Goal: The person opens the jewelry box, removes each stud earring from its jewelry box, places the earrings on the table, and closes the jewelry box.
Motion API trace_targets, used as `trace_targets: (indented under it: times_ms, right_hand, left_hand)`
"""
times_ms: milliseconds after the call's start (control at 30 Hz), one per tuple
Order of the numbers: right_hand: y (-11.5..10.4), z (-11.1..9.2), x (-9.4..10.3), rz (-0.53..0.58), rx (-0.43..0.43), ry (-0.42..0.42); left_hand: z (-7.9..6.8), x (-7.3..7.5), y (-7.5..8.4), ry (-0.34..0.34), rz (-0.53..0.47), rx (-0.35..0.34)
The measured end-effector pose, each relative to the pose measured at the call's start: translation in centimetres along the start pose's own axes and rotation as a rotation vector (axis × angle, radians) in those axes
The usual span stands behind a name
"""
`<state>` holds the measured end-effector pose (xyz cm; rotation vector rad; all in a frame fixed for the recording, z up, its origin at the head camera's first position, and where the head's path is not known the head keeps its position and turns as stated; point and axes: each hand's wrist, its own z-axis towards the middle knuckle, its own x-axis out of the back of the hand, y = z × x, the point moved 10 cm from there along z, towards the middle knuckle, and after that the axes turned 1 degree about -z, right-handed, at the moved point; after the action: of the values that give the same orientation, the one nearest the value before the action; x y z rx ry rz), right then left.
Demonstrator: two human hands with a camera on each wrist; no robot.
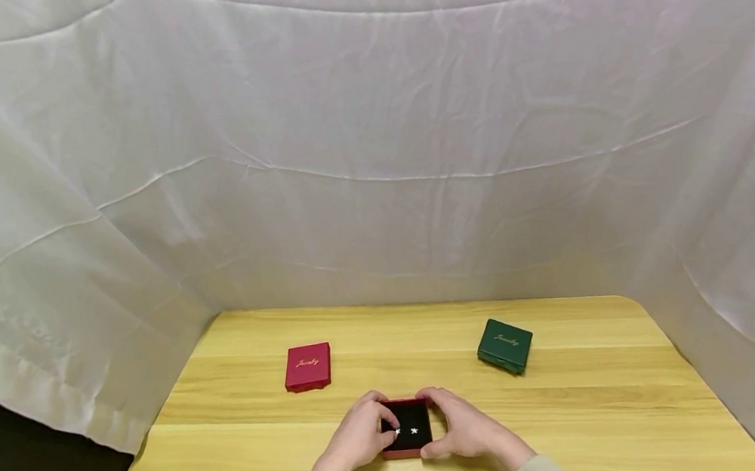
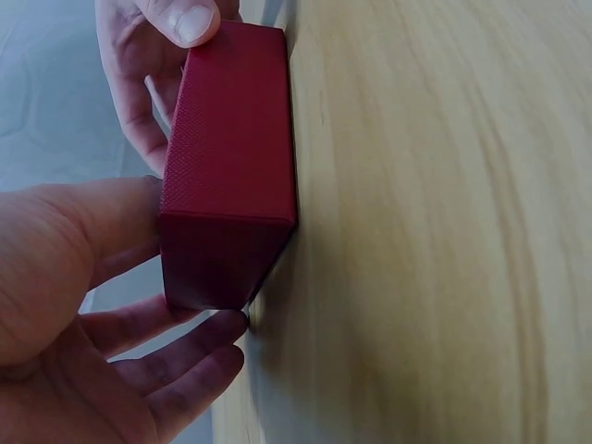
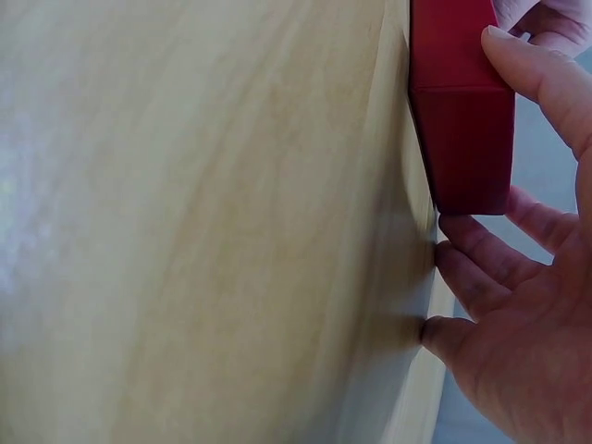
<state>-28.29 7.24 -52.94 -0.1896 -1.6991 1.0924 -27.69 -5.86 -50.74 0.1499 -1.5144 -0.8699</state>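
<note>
On the table, a red jewelry box [image 1: 408, 453] lies open, with a black lining [image 1: 410, 414] inside. Two small silvery star-shaped earrings show on it, the right earring [image 1: 414, 430] uncovered. My left hand [image 1: 362, 432] reaches over the left wall, thumb and forefinger closing at the left earring [image 1: 398, 431], which they partly hide. In the left wrist view, its other fingers sit by the end of the red box [image 2: 236, 129]. My right hand [image 1: 463, 426] grips the box's right end, thumb at the near wall and fingers around the far corner.
A closed red box [image 1: 307, 366] with gold lettering lies farther back on the left. To the back right is a closed green box [image 1: 505, 345], turned at an angle. Pale cloth [image 1: 417, 224] hangs behind and beside the wooden table [image 1: 234, 446].
</note>
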Motion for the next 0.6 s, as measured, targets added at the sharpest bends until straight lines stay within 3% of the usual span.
trace_targets:
  times_ms: [600]
  right_hand:
    - [-0.22, 0.08, 0.06, -0.012, 0.023, 0.007]
  left_hand:
    - [0.13, -0.29, -0.33, -0.003, 0.012, 0.013]
